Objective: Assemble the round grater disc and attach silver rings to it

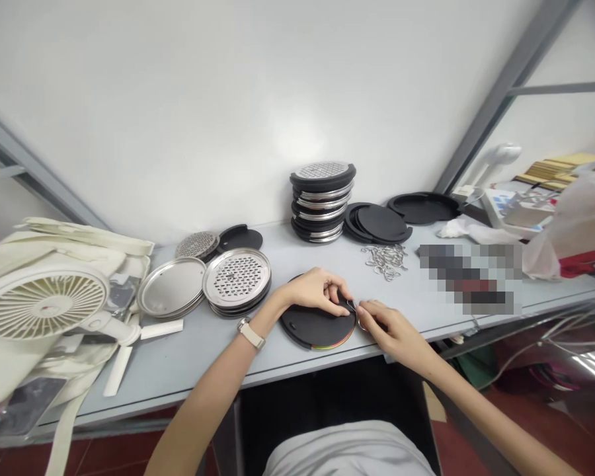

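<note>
A round black disc point(317, 325) with a coloured line along its front rim lies near the table's front edge. My left hand point(322, 292) rests over the back of the disc, thumb and fingers closed at its right rim. Against that same rim, my right hand point(384, 324) pinches a small metal ring or hook point(361, 324), mostly covered by the fingers. Behind my right hand lies a loose pile of metal hooks point(385, 260). Left of the disc is a stack topped by a perforated metal grater plate point(237, 279).
Plain metal discs point(171, 287) and a white fan point(44, 305) stand at the left. A tall stack of graters point(323, 201) stands by the wall, with black discs point(384, 222) beside it. A plastic bag point(575, 218) is at the right.
</note>
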Action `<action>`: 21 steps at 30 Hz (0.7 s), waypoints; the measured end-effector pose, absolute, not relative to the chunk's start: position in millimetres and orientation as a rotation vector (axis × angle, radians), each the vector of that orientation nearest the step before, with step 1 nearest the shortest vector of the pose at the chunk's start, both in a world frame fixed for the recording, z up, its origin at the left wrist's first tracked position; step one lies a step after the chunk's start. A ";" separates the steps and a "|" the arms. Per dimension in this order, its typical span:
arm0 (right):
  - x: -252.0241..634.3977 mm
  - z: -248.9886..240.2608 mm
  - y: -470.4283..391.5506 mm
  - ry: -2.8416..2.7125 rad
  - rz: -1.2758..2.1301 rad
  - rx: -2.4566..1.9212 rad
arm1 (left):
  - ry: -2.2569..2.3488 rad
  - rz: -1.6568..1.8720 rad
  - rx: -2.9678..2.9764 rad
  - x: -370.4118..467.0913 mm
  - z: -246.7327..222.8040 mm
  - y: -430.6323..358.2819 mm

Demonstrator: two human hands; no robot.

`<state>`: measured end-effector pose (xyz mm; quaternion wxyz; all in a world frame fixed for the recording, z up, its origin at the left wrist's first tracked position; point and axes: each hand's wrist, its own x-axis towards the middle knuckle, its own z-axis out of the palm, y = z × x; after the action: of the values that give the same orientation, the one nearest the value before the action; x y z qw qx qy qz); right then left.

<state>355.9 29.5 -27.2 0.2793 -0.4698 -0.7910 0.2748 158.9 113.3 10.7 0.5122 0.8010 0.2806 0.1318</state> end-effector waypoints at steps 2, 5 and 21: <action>355.0 -27.1 29.8 -2.107 0.728 -1.267 | 0.692 0.348 1.925 160.8 10.0 111.9; 356.6 -25.5 30.4 -2.117 0.739 -1.236 | 0.697 0.361 1.931 161.6 10.4 110.4; 362.0 -25.7 32.9 -2.180 0.704 -1.184 | 0.658 0.326 1.931 160.8 10.7 111.1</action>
<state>362.0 32.9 -25.7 0.2777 -0.4409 -0.8122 0.2623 160.8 111.1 10.7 0.5123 0.8028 0.2734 0.1357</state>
